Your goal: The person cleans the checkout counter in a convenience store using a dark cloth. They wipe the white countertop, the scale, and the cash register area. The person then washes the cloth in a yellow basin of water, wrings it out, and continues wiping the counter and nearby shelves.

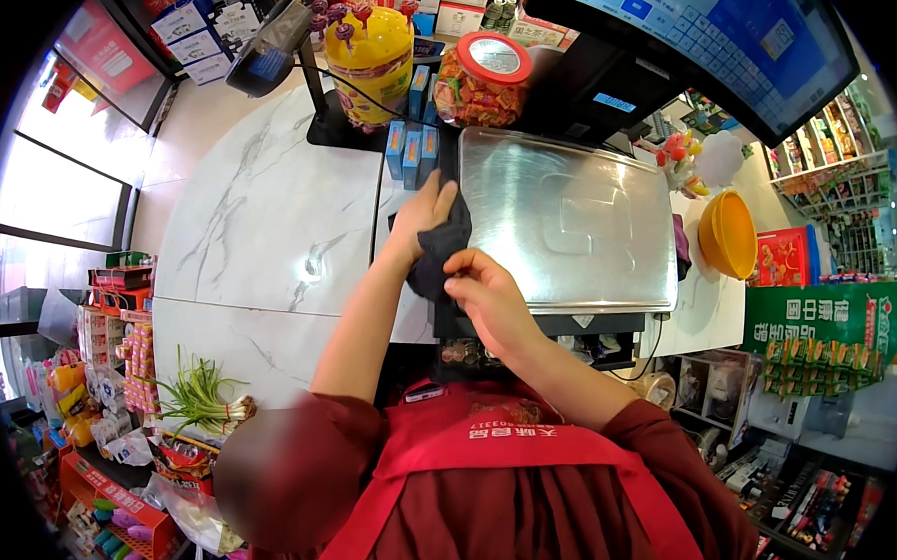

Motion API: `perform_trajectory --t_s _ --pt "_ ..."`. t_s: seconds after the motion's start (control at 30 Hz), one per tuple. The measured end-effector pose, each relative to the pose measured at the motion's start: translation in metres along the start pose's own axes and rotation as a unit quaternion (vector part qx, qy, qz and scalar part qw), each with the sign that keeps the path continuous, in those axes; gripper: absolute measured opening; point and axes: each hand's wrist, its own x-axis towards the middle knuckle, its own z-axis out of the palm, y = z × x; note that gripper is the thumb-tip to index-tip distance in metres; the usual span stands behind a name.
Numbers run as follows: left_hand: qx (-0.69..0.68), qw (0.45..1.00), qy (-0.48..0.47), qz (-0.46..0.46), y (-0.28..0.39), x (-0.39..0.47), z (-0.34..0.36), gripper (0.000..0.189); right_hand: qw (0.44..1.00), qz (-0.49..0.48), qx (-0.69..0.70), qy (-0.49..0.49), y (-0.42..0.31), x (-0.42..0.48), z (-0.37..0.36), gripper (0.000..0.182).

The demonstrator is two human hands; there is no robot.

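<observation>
A dark cloth (447, 242) lies bunched beside the left edge of a steel scale platform (566, 222). My left hand (424, 213) is on the cloth, its fingers pointing at small blue boxes (411, 158) that stand on the counter; whether it grips the cloth is unclear. At the cloth's lower right, my right hand (483, 293) has its thumb and forefinger close together, and I cannot tell if a bit of cloth is between them. Behind the boxes are a yellow tub of lollipops (371, 66) and a red-lidded jar of wrapped sweets (482, 79).
A scanner on a stand (270, 55) is at the upper left of the marble-patterned counter (265, 213). A touchscreen (700, 29) hangs over the back right. An orange bowl (727, 235) is right of the scale. Spring onions (206, 399) lie at the lower left.
</observation>
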Motion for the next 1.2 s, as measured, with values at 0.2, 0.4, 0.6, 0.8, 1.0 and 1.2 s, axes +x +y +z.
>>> perform_trajectory --t_s 0.2,0.4,0.6,0.8,1.0,1.2 --pt "-0.021 0.999 -0.027 0.021 -0.01 -0.074 0.01 0.052 0.993 0.075 -0.091 -0.03 0.02 -0.048 0.002 0.008" --pt "-0.013 1.0 -0.009 0.019 -0.005 -0.125 0.016 0.05 0.977 0.137 -0.136 -0.091 0.019 -0.08 -0.007 0.007" --pt "0.058 0.998 0.034 0.022 0.001 -0.152 0.03 0.055 0.959 0.186 -0.174 -0.125 0.016 -0.092 -0.028 0.007" --pt "0.152 0.98 0.128 0.027 0.015 -0.17 0.06 0.058 0.964 0.192 -0.151 -0.108 0.021 -0.106 -0.064 0.006" --pt "0.237 0.951 0.199 0.007 0.029 -0.18 0.105 0.07 0.976 0.14 -0.136 -0.094 0.011 -0.127 -0.1 0.005" --pt "0.287 0.918 0.274 0.012 0.043 -0.176 0.147 0.081 0.987 0.1 -0.108 -0.06 0.013 -0.148 -0.144 0.007"
